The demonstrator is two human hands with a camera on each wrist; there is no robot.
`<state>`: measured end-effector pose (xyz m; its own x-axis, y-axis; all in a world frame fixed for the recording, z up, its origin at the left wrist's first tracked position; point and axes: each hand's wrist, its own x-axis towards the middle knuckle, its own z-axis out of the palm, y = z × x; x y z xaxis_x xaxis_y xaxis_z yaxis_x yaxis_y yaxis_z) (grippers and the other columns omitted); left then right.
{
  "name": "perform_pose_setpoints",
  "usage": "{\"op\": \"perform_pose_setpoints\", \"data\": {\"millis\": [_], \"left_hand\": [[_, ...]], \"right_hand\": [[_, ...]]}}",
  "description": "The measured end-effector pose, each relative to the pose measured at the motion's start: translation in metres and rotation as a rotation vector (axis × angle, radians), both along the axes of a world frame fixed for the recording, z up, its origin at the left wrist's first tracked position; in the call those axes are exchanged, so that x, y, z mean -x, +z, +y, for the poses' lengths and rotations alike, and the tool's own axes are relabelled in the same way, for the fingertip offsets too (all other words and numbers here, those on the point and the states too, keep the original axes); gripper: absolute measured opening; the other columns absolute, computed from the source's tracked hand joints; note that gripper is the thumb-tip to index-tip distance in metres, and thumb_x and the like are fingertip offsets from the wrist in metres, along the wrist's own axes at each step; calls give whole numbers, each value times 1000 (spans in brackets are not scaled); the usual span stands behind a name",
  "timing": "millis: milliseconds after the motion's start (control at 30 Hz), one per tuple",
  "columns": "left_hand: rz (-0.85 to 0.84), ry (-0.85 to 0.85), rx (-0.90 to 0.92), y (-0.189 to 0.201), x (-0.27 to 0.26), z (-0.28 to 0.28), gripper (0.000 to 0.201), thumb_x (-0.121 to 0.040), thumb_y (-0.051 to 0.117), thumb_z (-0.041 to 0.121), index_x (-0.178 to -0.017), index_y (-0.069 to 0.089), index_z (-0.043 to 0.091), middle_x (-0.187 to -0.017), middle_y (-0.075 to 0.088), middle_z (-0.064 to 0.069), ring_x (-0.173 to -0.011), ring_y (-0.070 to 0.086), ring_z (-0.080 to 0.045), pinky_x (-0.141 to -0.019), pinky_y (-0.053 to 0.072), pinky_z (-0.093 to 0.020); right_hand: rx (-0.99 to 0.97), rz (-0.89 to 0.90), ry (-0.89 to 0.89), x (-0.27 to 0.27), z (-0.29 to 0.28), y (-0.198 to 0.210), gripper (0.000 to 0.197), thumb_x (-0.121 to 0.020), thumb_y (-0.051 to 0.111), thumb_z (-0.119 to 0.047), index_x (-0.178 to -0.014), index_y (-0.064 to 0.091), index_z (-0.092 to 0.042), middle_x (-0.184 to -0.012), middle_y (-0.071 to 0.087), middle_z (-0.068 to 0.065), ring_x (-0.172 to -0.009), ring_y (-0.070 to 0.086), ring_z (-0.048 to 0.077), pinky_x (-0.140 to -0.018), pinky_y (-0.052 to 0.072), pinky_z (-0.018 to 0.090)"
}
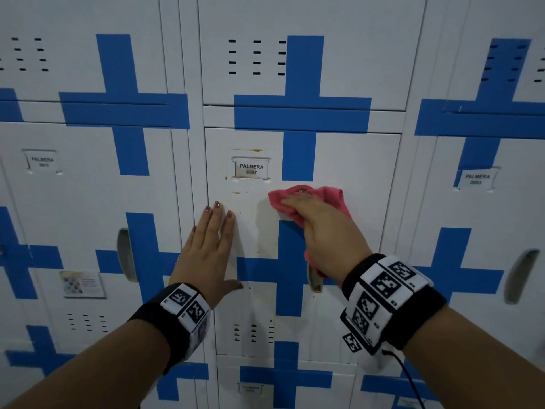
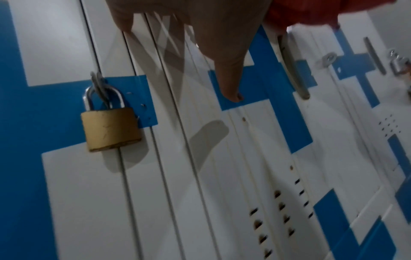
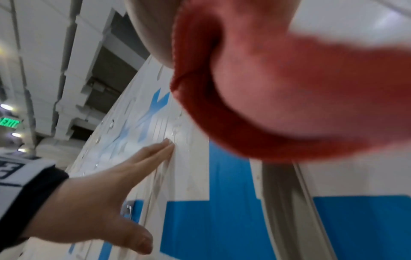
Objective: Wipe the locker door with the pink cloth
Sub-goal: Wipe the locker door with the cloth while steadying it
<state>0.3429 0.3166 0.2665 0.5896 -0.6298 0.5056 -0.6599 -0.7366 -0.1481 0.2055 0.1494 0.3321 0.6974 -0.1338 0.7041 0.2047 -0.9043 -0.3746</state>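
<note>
We have the pink cloth (image 1: 312, 202) bunched under our right hand (image 1: 321, 231), pressed against the locker door (image 1: 354, 178) just below the blue cross and to the right of the name label (image 1: 251, 169). The bunching gives a thick pad to bear down on, and a tail of cloth hangs from the heel of the palm over the recessed handle (image 1: 314, 280). The fingers lie fairly straight across the cloth, pushing it flat to the metal; from the right wrist view we cannot tell whether the thumb hooks a fold.

Our left hand (image 1: 211, 249) lies spread and flat along the door's left edge, fingers pointing up and close together, thumb out sideways onto the blue band. We judge it is there to brace the door (thin sheet metal would likely rattle or give under rubbing). It holds nothing. Both forearms reach up and forward, wrists roughly level. A brass padlock (image 2: 110, 128) hangs on the neighbouring locker to the left.
</note>
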Motion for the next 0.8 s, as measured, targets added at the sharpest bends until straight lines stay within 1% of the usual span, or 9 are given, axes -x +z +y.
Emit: {"op": "perform_pose_setpoints", "data": {"millis": [33, 100, 200, 267, 367, 467, 567, 700, 800], "left_hand": [[25, -9, 33, 2, 4, 0, 123, -72, 51, 73, -139, -32, 12, -146, -38, -10, -138, -29, -26, -117, -2, -41], [71, -57, 142, 4, 15, -1, 107, -76, 41, 74, -145, -18, 17, -152, -27, -8, -142, -19, -23, -118, 3, -41], [169, -297, 391, 7, 44, -7, 82, -82, 30, 71, -148, 16, 24, -154, 16, -1, -140, 15, -14, -115, 20, -39], [354, -520, 571, 6, 69, -13, 72, -83, 31, 68, -142, 28, 28, -140, 39, 7, -128, 35, -5, -108, 34, -34], [682, -716, 768, 4, 104, -24, 67, -81, 42, 68, -137, 35, 31, -129, 50, 14, -118, 48, -3, -99, 44, -34], [954, -840, 923, 8, 125, -32, 46, -84, 54, 54, -125, 41, 38, -113, 62, 15, -105, 60, -4, -87, 51, -26], [1133, -861, 1020, 15, 132, -33, 41, -84, 51, 45, -123, 42, 36, -105, 67, 13, -99, 64, -6, -79, 51, -20], [1245, -792, 1081, 18, 126, -34, 43, -90, 34, 55, -126, 48, 38, -115, 66, 8, -105, 63, -8, -92, 50, -31], [1277, -728, 1101, 19, 122, -34, 30, -95, 37, 43, -118, 55, 35, -104, 70, 3, -96, 66, -10, -84, 53, -29]], "right_hand": [[-188, 12, 51, 5, 4, 2, 66, -85, 32, 8, -120, 57, -42, -122, 53, -33, -106, 54, -4, -96, 47, 28], [-319, 9, 60, 14, 8, 7, 49, -93, 31, -1, -112, 56, -38, -102, 65, -22, -78, 62, -3, -76, 54, 23], [-286, -66, -11, 17, 2, 13, 23, -99, 35, -15, -100, 56, -24, -86, 61, -12, -72, 55, -3, -66, 44, 16], [-347, -43, 21, 16, 5, 12, 23, -100, 37, -14, -91, 57, -19, -83, 60, -6, -72, 52, 2, -66, 41, 18], [-371, 22, 55, 21, 15, 7, 24, -99, 38, -12, -85, 58, -17, -80, 60, -3, -67, 51, 5, -65, 42, 20], [-478, 101, 107, 29, 23, 8, 24, -100, 38, -13, -88, 59, -15, -80, 65, 8, -59, 55, 6, -57, 46, 19], [-581, 141, 153, 37, 25, 12, 16, -96, 46, -12, -93, 62, -14, -88, 67, 9, -68, 59, 11, -62, 50, 22], [-609, 160, 220, 43, 23, 10, 17, -84, 57, 2, -94, 63, -11, -88, 67, 2, -73, 61, 7, -65, 52, 23], [-571, 175, 205, 45, 24, 6, 20, -84, 56, 3, -93, 65, -12, -99, 68, 5, -87, 64, 25, -78, 53, 39]]}}
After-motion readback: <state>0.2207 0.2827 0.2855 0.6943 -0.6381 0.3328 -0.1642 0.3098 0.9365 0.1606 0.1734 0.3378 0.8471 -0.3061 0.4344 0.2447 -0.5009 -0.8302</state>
